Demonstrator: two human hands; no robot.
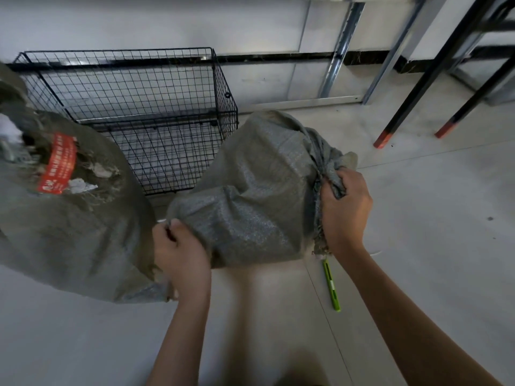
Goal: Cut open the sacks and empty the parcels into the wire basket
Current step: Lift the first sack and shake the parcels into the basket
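Note:
A grey woven sack (250, 190) lies on the floor in front of the black wire basket (156, 112). My left hand (181, 252) grips the sack's near bottom corner. My right hand (344, 207) grips its bunched, tied mouth on the right. A second, larger grey sack (75, 218) with a red label (57, 162) and a torn top sits at the left, against the basket. A green utility knife (331, 285) lies on the floor just below my right wrist. No parcels show inside the basket.
The basket stands against a white wall (167, 20). Black table legs with red feet (412, 107) and a silver metal frame (337, 59) stand at the right back. Pale floor tiles (432, 246) stretch to the right and toward me.

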